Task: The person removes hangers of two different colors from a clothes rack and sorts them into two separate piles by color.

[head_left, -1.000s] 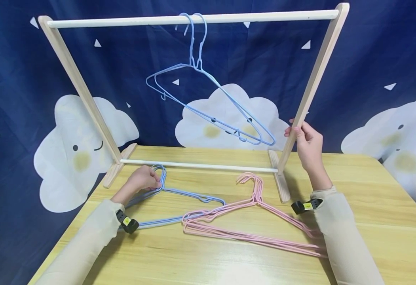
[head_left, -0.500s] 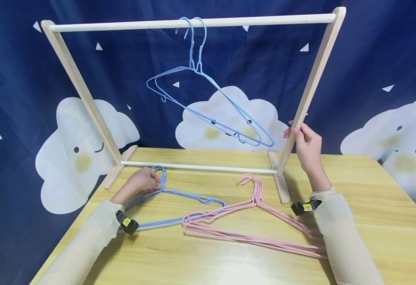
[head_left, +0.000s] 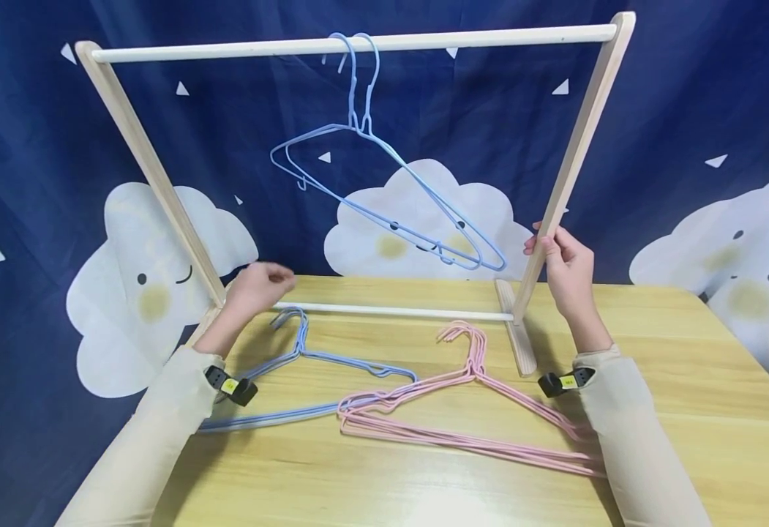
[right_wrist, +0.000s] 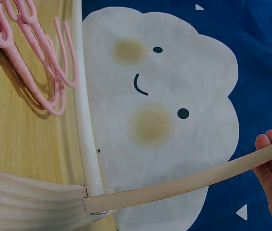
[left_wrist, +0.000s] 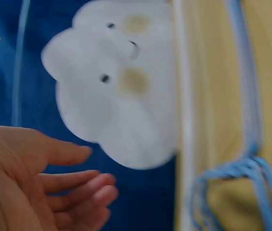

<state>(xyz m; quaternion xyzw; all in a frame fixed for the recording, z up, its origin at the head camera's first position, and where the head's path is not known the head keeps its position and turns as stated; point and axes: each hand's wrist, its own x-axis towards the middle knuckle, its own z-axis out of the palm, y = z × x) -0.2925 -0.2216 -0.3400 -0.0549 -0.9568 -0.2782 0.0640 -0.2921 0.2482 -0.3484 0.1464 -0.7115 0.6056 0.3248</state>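
My left hand [head_left: 255,288] is raised over the hook end of a stack of blue hangers [head_left: 301,340] lying on the table. In the left wrist view its fingers [left_wrist: 80,190] are loosely bent around nothing, and the blue hangers lie apart from it at the right. My right hand [head_left: 571,267] holds the right post [head_left: 578,150] of a small wooden clothes rack, thumb on the near side and fingers behind. Two blue hangers [head_left: 366,124] hang by their hooks near the middle of the white top rod [head_left: 489,39].
Pink hangers [head_left: 473,359] lie stacked to the right, their left corner overlapping the blue ones. The lower rod [head_left: 391,310] crosses just above the table [head_left: 700,366]. A blue curtain with white clouds [head_left: 424,194] is behind the rack.
My left hand has let go of the blue hangers on the table and moved up and slightly left of them. My right hand keeps its hold on the post.
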